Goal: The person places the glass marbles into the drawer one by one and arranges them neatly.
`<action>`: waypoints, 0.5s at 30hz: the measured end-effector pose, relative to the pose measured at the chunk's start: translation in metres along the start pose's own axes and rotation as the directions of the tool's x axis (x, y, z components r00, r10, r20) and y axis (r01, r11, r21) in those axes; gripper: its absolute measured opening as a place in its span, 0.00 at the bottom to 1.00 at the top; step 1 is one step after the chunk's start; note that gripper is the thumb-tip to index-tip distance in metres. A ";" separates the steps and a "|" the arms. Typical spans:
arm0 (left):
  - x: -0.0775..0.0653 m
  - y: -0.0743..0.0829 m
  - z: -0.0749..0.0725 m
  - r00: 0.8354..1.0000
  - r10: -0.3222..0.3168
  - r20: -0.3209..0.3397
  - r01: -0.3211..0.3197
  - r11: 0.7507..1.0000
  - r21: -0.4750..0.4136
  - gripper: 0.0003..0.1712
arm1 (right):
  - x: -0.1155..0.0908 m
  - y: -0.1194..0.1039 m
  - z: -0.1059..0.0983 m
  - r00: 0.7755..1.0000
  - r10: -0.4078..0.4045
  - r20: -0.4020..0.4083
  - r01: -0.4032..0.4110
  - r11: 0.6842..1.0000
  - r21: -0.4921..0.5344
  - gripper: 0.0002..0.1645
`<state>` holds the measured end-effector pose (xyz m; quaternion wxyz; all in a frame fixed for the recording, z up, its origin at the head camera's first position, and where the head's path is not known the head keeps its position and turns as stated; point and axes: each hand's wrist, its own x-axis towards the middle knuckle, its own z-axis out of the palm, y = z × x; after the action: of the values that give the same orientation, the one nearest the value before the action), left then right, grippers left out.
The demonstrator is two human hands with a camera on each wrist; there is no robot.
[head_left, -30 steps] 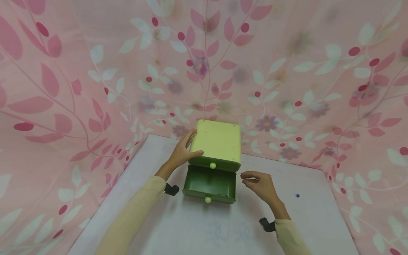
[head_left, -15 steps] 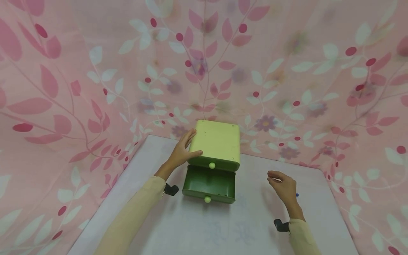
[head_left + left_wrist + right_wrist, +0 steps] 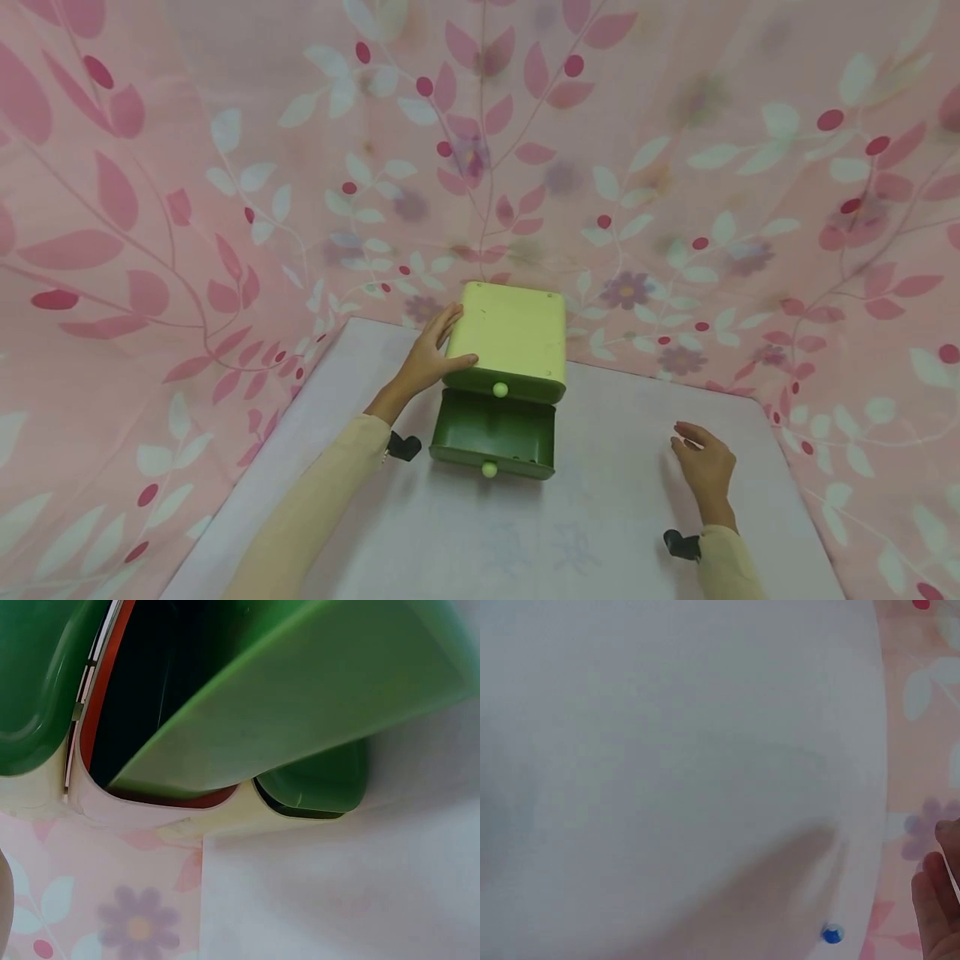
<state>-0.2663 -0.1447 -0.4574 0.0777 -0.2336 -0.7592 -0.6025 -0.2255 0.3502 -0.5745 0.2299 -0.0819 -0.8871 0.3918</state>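
Observation:
A pale green box (image 3: 513, 337) with two drawers stands at the back of the white table (image 3: 600, 525). Its dark green lower drawer (image 3: 491, 429) is pulled out and looks empty, with a round knob (image 3: 489, 470) at the front. My left hand (image 3: 431, 354) grips the box's left front corner, thumb on top. The left wrist view shows the drawer's underside (image 3: 300, 697) close up. My right hand (image 3: 703, 462) hovers low over the table far to the right, fingers loosely bent and holding nothing. A tiny blue bead (image 3: 832, 933) lies just beside its fingertips (image 3: 934, 892).
Pink leaf-patterned cloth (image 3: 675, 208) hangs behind and to both sides of the table. The upper drawer is closed, its knob (image 3: 500, 389) facing me. The table's right edge (image 3: 881, 787) runs close to the bead.
My right hand has moved from beside the open drawer out to the right and now covers the blue bead in the head view. The left hand and the box have stayed still.

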 end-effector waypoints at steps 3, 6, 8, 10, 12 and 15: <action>0.000 0.004 0.000 1.000 -0.002 -0.001 0.002 1.000 0.006 0.57 | -0.002 0.013 -0.002 0.998 0.055 -0.031 -0.057 0.997 -0.058 0.17; 0.001 0.003 0.000 1.000 0.002 -0.007 -0.002 1.000 0.001 0.56 | -0.004 0.023 -0.004 0.994 0.099 -0.054 -0.103 0.992 -0.078 0.18; 0.001 0.002 0.000 1.000 0.004 -0.009 -0.004 1.000 0.000 0.56 | -0.006 0.029 -0.004 0.990 0.126 -0.065 -0.132 0.986 -0.099 0.19; 0.000 0.001 0.001 1.000 0.002 -0.010 -0.002 1.000 0.000 0.57 | -0.007 0.034 -0.004 0.987 0.148 -0.061 -0.154 0.983 -0.100 0.20; 0.000 0.001 0.000 1.000 0.000 -0.008 0.000 1.000 0.006 0.57 | -0.008 0.039 -0.004 0.984 0.170 -0.055 -0.175 0.978 -0.115 0.20; 0.000 0.001 0.000 1.000 -0.001 -0.004 0.001 1.000 0.007 0.57 | -0.009 0.044 -0.004 0.980 0.193 -0.039 -0.196 0.974 -0.117 0.21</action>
<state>-0.2656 -0.1440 -0.4562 0.0799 -0.2317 -0.7613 -0.6003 -0.2177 0.3796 -0.6075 0.1974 -0.1876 -0.8935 0.3570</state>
